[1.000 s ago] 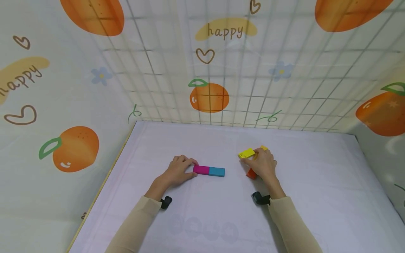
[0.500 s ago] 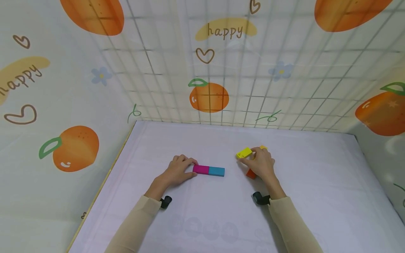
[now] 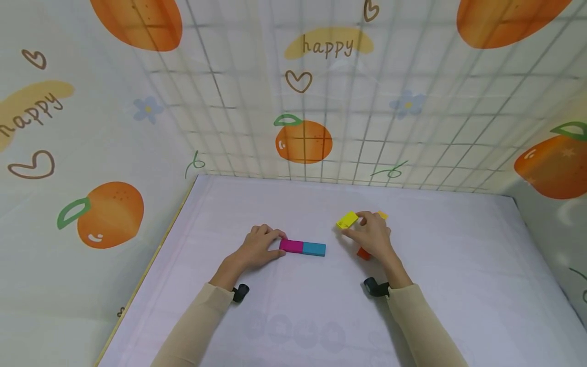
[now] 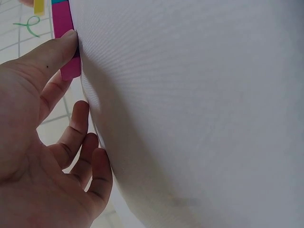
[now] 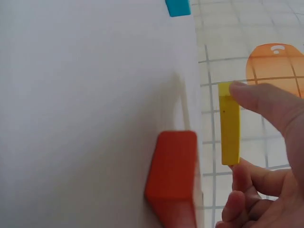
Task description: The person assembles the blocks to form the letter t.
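The right hand (image 3: 373, 237) pinches the yellow block (image 3: 347, 220) above the bench (image 3: 300, 290); it is probably light and stiff, best taken by opposite edges. The left hand (image 3: 258, 249) pinches the magenta block (image 3: 292, 246).

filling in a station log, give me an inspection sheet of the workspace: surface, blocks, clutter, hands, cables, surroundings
Surface: white tabletop, faint grey marks near the front.
Blocks: magenta block and blue block lie end to end; yellow block is lifted off the surface; red block and orange-yellow piece are partly hidden by the right hand in the head view.
Clutter: nothing seen.
Hands: left hand grips the magenta block's outer end; right hand pinches the yellow block.
Cables: nothing seen.
Surroundings: pale backdrop printed with oranges, hearts, flowers and "happy"; grid lines behind.
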`<move>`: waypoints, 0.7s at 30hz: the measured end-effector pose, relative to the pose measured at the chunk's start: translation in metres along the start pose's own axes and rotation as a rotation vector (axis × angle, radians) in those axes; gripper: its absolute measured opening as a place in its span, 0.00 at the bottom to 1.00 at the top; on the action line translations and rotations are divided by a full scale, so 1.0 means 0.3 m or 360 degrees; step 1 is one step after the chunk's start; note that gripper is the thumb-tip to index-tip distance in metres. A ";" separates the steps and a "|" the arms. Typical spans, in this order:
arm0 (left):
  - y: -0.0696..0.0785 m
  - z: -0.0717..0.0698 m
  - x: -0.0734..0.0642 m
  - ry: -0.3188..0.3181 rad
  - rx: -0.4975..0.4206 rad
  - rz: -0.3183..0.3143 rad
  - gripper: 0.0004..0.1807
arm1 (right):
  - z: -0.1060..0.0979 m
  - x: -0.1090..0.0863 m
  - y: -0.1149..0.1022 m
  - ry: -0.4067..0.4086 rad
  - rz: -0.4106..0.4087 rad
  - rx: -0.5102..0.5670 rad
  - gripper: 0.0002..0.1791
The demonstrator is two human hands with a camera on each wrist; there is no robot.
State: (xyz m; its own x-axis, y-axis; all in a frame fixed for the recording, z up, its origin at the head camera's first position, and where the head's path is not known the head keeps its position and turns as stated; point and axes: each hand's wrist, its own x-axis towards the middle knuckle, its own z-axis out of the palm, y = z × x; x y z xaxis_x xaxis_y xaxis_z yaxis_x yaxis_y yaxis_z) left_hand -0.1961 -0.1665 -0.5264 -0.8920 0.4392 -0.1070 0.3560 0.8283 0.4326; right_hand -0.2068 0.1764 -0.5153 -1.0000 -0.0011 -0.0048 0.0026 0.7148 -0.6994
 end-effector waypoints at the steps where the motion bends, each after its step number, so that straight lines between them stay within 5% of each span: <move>1: 0.000 0.000 0.000 -0.0002 0.0001 0.0000 0.21 | 0.002 0.001 -0.003 0.0000 -0.0019 0.0014 0.41; 21: 0.012 -0.010 -0.012 0.0019 -0.0026 -0.0001 0.21 | 0.060 0.030 -0.082 -0.0118 -0.0239 0.0071 0.39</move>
State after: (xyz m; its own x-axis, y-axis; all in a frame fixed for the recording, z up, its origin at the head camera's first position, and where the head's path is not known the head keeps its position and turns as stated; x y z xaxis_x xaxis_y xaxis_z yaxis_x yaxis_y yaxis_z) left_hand -0.1925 -0.1661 -0.5219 -0.8955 0.4343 -0.0969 0.3507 0.8229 0.4471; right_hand -0.2158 0.1462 -0.5111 -0.9861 -0.1582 0.0503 -0.1448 0.6708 -0.7274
